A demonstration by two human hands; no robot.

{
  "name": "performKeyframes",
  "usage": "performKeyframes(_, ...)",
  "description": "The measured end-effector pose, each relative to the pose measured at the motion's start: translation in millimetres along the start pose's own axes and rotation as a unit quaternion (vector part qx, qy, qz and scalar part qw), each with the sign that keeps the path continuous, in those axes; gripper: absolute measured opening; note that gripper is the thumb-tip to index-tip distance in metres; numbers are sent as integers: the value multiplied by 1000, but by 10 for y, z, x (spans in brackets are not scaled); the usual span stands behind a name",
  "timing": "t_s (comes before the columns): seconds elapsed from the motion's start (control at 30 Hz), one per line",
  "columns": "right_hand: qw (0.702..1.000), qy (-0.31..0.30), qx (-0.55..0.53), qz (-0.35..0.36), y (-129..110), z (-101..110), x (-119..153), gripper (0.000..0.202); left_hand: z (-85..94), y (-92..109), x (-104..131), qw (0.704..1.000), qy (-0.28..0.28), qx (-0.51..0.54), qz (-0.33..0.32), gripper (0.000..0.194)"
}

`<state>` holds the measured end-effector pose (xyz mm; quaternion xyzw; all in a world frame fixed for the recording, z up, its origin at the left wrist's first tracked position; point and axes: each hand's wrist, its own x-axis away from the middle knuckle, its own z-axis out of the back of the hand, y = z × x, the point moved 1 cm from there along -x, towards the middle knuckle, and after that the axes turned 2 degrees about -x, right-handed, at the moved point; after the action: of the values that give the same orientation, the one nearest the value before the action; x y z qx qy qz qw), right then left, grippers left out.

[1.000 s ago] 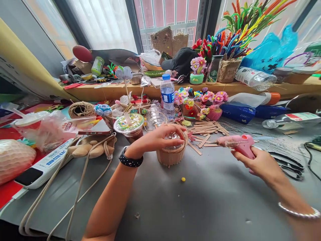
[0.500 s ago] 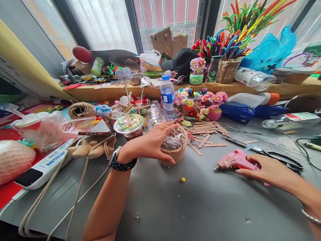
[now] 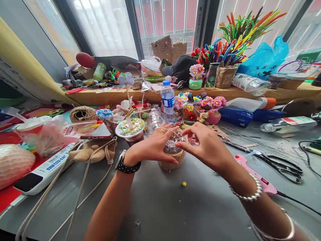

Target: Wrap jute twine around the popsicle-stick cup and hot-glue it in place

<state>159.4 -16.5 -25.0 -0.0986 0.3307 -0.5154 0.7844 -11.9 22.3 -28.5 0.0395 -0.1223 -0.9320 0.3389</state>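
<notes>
A small round container (image 3: 173,162) stands at the middle of the table, its wall wrapped in a brown band edged with twine, with clear ridged plastic (image 3: 174,144) on top. My left hand (image 3: 155,145) grips it from the left, thumb along the near side and fingers across the far rim. Over the right side of the rim, my right hand (image 3: 203,144) has thumb and forefinger apart, and I see nothing between them. A pink glue gun (image 3: 260,179) lies on the table to the right, partly hidden behind my right forearm.
Scissors (image 3: 283,164) and thin wires (image 3: 271,144) lie at the right. Behind the container stand a water bottle (image 3: 168,100) and fuzzy flowers (image 3: 188,103). A lidded cup (image 3: 130,129), cords and a power strip (image 3: 47,167) are on the left. A yellow bit (image 3: 184,184) lies in front.
My right hand has let go of the glue gun and moved left to the container. The glue gun now lies on the table. My left hand remains on the container.
</notes>
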Motion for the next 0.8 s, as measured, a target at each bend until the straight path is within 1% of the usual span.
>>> performKeyframes(0.1, 1000, -8, 5, -13, -48, -116, -83, 15, -26, -18, -19, 1000, -5, -2, 5, 98)
performKeyframes(0.13, 1000, -10, 7, -20, -40, -131, -90, 10, -32, -24, -22, 1000, -8, -2, 9, 99)
performKeyframes(0.2, 999, -15, 3, -34, -3, -120, -82, 8, -43, -34, -23, 1000, -12, -3, 14, 99)
performKeyframes(0.37, 995, -42, 3, -90, 178, 68, -16, 11, -53, -51, -22, 1000, -10, -7, 20, 90)
performKeyframes(0.47, 989, -79, 11, -126, 318, 185, 25, 16, -42, -35, -17, 999, -27, -8, 27, 89)
performKeyframes(0.53, 984, -111, 3, -140, 399, 233, 43, 20, -31, -14, -12, 999, -35, -6, 35, 92)
performKeyframes(0.63, 978, -145, -14, -150, 479, 260, 51, 23, -24, 25, -20, 999, -29, 3, 39, 99)
performKeyframes(0.8, 971, -175, -66, -150, 567, 233, 36, 29, -63, 41, -78, 998, 18, 14, 51, 103)
